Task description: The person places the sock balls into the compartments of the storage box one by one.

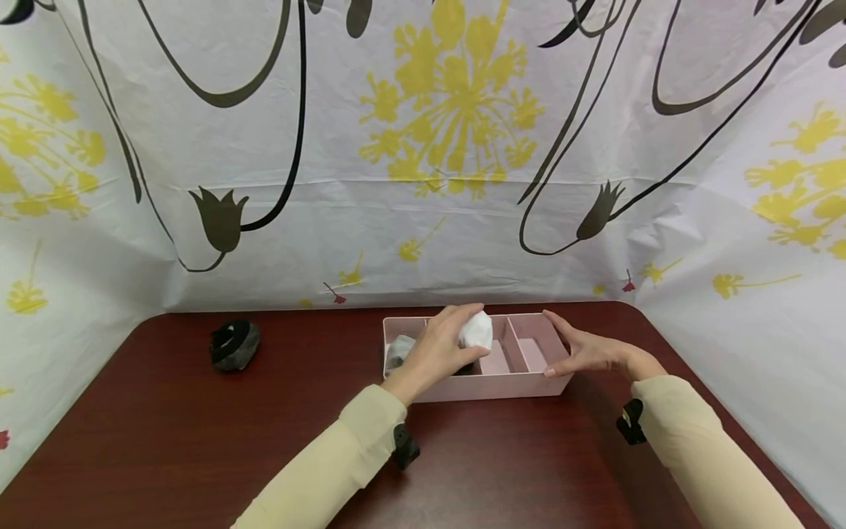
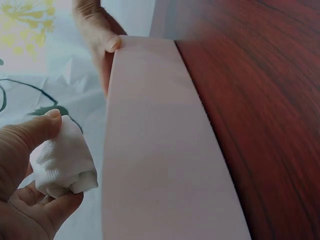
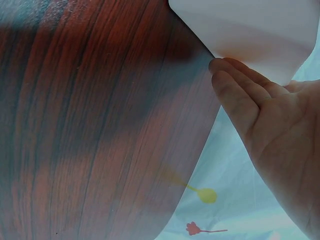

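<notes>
My left hand [image 1: 438,347] holds a rolled white sock [image 1: 477,330] above a pink divided box [image 1: 502,386]. In the left wrist view the thumb and fingers pinch the ribbed sock roll [image 2: 65,162] from both sides, beside the box's front wall. My right hand [image 1: 590,350] grips the box's right end, thumb at the near corner and fingers along the end wall. A grey rolled sock [image 1: 399,351] lies in the leftmost compartment. Something black [image 1: 466,369] shows below the left hand, mostly hidden by it. The two right compartments show their pink floors.
On the dark red wooden table [image 1: 317,426], a black and grey rolled sock [image 1: 234,344] lies at the far left. A white patterned cloth [image 1: 297,162] hangs behind the table and along its sides. The box stands near the table's back edge.
</notes>
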`<control>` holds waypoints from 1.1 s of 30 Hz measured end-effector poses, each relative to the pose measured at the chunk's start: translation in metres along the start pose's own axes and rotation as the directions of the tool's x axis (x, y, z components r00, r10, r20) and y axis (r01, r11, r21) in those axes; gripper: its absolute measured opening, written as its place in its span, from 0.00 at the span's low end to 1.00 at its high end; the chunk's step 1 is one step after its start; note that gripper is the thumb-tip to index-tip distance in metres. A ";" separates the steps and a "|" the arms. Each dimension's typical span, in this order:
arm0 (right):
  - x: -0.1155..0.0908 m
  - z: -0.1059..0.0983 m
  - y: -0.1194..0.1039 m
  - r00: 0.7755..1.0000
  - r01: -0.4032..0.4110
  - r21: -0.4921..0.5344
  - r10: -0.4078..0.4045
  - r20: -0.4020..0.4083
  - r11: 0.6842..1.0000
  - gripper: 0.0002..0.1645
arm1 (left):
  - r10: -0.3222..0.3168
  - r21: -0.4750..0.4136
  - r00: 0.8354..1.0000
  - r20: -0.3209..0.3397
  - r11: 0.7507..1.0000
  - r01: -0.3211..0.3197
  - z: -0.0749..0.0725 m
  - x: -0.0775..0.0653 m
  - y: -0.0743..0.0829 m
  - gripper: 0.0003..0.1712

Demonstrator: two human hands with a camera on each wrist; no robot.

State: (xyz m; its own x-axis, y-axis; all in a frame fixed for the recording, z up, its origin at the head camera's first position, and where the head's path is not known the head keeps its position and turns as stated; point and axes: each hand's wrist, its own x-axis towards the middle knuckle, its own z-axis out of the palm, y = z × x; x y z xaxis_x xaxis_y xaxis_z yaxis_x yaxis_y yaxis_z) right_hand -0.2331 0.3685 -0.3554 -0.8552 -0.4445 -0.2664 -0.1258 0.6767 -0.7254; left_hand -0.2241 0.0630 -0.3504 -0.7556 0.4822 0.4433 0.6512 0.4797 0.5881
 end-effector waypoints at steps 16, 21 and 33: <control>0.000 0.001 -0.001 1.000 -0.020 0.035 0.019 0.009 0.999 0.72 | 0.083 0.233 0.996 0.037 0.968 -0.089 0.028 0.016 0.011 0.32; 0.000 0.001 0.000 0.999 -0.033 0.036 0.032 0.020 0.999 0.73 | 0.150 0.311 0.987 0.062 0.936 -0.162 0.033 0.017 0.010 0.31; 0.001 0.001 -0.001 0.999 -0.039 0.018 0.039 0.016 0.999 0.73 | 0.136 0.482 0.973 0.186 0.850 -0.211 0.039 0.025 0.016 0.27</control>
State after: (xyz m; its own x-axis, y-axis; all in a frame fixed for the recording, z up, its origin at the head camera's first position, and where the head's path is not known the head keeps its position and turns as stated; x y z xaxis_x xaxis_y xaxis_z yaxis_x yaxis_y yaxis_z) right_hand -0.2334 0.3666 -0.3552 -0.8512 -0.4274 -0.3047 -0.0829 0.6828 -0.7259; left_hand -0.2299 0.1110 -0.3564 -0.6338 0.6707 0.3853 0.7471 0.6598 0.0804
